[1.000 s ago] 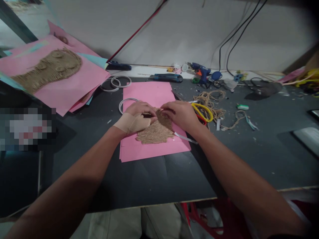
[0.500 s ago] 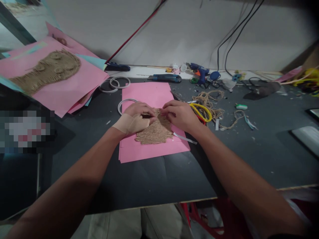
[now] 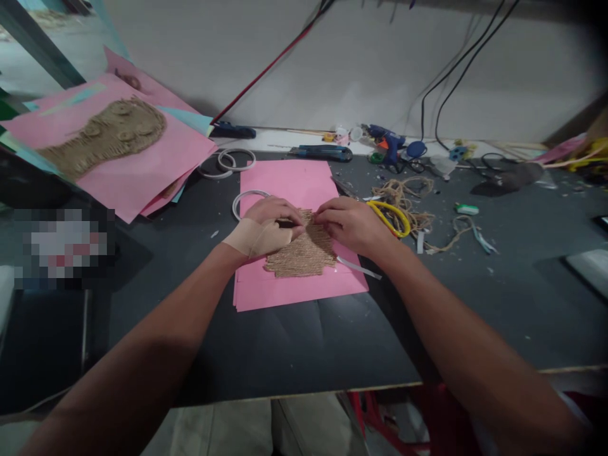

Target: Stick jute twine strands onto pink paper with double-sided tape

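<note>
My left hand point(image 3: 270, 228), wrapped in beige tape at the wrist, and my right hand point(image 3: 349, 225) are both half-closed, fingertips on the top edge of a flat mat of tan jute twine point(image 3: 301, 255); I cannot tell if they grip it. The mat lies on a pink paper sheet point(image 3: 285, 187), on a black work board point(image 3: 285, 348). A white tape roll point(image 3: 247, 204) touches my left hand; yellow-handled scissors point(image 3: 392, 218) and loose tan twine point(image 3: 403, 193) lie just past my right.

Place: craft workshop | identified by: dark workbench point(image 3: 294, 342) strewn with scraps | far edge: hot glue gun point(image 3: 387, 140), utility knife point(image 3: 323, 152) | right: yellow-handled scissors point(image 3: 392, 218), jute twine point(image 3: 403, 196) | left: pink card sheets point(image 3: 137, 183), tape rolls point(image 3: 228, 159)
</note>
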`<state>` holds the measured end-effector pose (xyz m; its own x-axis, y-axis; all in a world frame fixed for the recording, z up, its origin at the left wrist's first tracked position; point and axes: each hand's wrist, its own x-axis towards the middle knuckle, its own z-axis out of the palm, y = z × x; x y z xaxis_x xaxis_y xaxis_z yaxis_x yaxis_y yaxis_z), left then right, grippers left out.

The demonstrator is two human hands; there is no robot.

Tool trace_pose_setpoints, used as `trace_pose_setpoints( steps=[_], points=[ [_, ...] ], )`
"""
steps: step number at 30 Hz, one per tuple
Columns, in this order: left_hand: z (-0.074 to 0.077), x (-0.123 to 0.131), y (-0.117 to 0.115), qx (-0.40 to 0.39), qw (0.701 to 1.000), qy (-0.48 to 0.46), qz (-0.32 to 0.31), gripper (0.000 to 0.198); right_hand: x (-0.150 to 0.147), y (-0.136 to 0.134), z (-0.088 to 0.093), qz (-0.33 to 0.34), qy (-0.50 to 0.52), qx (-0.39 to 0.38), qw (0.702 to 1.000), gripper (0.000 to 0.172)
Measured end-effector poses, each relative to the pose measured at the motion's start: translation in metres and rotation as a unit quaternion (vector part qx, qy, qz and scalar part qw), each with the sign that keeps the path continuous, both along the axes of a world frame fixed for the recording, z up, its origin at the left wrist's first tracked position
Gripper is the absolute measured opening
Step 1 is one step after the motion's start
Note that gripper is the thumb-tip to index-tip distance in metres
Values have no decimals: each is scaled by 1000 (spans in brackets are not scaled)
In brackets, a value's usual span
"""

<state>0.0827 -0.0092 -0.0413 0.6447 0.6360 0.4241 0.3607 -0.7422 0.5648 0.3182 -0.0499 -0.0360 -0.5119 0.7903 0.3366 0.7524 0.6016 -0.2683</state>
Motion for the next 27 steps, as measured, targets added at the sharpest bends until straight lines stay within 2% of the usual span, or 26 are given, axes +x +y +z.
trace_pose_setpoints(
  steps=[7, 15, 27],
  points=[
    [3, 1, -2, -5, 1000, 7, 8, 8, -2, 0, -5, -14, 32, 14, 999, 32],
    [4, 0, -3, -21, 1000, -2, 10, 9, -14, -5, -11, -97, 113, -9, 989, 29],
    [6, -1, -3, -28, 999, 12, 14, 5, -16, -3, -14, -108, 203, -54, 972, 26]
  ],
)
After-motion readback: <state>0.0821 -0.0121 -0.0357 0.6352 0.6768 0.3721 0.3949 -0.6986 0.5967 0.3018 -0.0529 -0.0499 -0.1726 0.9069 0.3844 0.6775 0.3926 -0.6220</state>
